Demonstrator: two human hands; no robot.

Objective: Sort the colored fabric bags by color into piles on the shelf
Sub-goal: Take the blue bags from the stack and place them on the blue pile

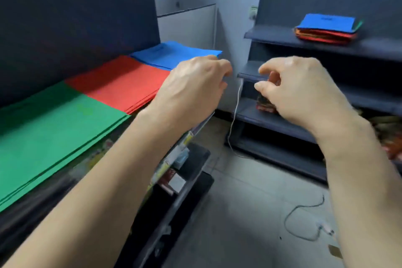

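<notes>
Three flat piles of fabric bags lie side by side on the left shelf: a green pile nearest, a red pile in the middle and a blue pile at the far end. A mixed stack, blue on top with red and orange beneath, sits on the upper board of the right shelf. My left hand hovers at the near corner of the blue pile with its fingers loosely curled and holds nothing. My right hand hangs in the gap between the shelves, fingers loosely curled and empty.
A white cord hangs down the right shelf's corner, and a cable loops on the tiled floor. Small packets sit on a lower right board. Packaged goods fill the boards under the left shelf.
</notes>
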